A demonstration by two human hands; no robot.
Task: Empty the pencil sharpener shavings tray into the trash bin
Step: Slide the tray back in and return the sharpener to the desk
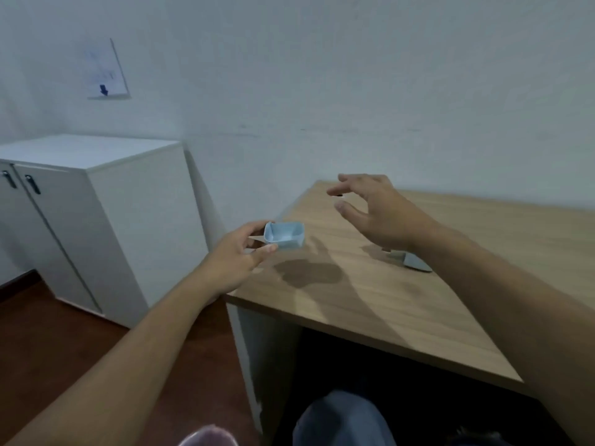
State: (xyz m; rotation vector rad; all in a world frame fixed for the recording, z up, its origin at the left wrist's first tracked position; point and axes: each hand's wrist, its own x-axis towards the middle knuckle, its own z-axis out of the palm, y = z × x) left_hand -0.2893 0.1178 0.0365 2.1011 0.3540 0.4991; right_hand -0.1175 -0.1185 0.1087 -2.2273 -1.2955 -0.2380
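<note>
A small light-blue shavings tray is pinched between the thumb and fingers of my left hand, held above the left edge of the wooden desk. Its open side faces me and looks bare inside. My right hand hovers over the desk with fingers spread and nothing in it. Below that hand a grey object, possibly the sharpener body, lies on the desk, partly hidden by my wrist. No trash bin is in view.
A white cabinet with two dark handles stands to the left against the wall. Dark wooden floor lies between cabinet and desk. My knee is under the desk's front edge. A paper sign hangs on the wall.
</note>
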